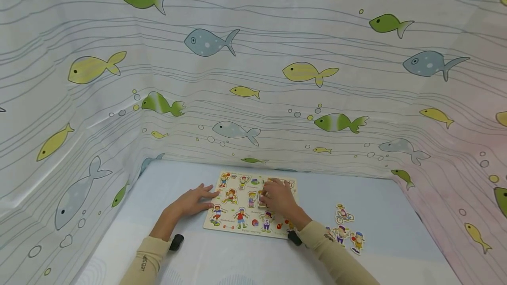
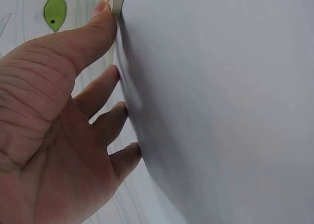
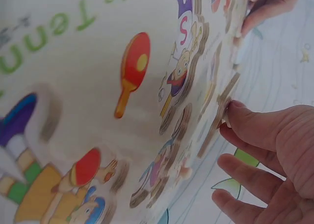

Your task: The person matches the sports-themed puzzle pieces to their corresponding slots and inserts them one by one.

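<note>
A wooden puzzle board [image 1: 208, 224] lies on the table, with printed sports words and figure pieces set in it. My right hand [image 1: 280, 198] is over the board's right half. Between thumb and forefinger it pinches a thin wooden puzzle piece [image 3: 219, 117], tilted and seen nearly edge-on; its picture cannot be made out. The other right fingers are spread. At the board's left side, my left hand [image 1: 194, 201] has its fingers extended. In the left wrist view its thumb [image 2: 100, 30] touches the board's edge and its fingertips touch the table.
Several loose figure pieces lie right of the board, among them a cyclist [image 1: 344, 214] and a figure with a red ball [image 1: 357, 242]. Fish-patterned sheeting [image 1: 273, 113] rises behind and on both sides of the pale blue table [image 1: 388, 214].
</note>
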`<state>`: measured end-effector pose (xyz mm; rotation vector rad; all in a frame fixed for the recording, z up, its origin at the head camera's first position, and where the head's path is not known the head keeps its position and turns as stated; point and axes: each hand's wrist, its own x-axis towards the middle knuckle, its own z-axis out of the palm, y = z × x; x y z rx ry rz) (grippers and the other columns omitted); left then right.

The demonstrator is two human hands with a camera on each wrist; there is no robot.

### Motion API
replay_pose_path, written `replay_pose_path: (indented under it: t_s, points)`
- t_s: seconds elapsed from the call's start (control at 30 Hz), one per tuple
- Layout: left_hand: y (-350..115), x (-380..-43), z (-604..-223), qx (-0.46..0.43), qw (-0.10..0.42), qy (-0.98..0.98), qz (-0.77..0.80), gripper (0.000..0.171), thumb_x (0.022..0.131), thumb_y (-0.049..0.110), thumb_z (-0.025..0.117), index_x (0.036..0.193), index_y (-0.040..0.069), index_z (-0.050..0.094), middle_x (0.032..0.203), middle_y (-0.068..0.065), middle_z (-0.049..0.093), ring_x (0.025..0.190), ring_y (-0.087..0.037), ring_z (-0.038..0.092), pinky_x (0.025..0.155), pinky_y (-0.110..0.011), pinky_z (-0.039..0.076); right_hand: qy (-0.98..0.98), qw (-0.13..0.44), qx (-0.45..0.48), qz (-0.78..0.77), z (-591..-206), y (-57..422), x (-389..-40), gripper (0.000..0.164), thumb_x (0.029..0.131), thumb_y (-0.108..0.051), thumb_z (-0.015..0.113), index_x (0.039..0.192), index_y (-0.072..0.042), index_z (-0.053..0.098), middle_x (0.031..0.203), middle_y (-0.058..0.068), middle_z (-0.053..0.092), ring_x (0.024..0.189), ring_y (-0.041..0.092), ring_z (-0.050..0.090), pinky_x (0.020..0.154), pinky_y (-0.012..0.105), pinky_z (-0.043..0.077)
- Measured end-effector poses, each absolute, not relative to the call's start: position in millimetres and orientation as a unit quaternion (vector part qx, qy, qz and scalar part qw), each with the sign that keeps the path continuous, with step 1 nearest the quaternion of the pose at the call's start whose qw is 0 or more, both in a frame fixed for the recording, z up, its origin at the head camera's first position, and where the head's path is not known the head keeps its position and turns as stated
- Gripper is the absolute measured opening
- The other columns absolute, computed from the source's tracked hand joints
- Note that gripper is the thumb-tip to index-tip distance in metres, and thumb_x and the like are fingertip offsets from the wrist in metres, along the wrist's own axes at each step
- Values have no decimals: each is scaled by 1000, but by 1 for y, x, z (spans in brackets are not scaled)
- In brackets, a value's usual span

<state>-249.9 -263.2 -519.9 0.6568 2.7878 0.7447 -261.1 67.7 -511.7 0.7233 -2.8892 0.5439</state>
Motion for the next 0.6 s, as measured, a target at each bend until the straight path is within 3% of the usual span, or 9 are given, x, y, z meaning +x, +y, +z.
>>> replay_pose_path:
  t_s: [0.6]
  points:
    - [-264,-249,-519,214,89,941,248,49,94,34,67,136,11,60,150,-21,41,141,-50,24,107,-72,18,-956,41,244,158,-517,40,-267,11,88,-33,76,82,-24,72,108,-4,69,133,33,46,106,68,27]
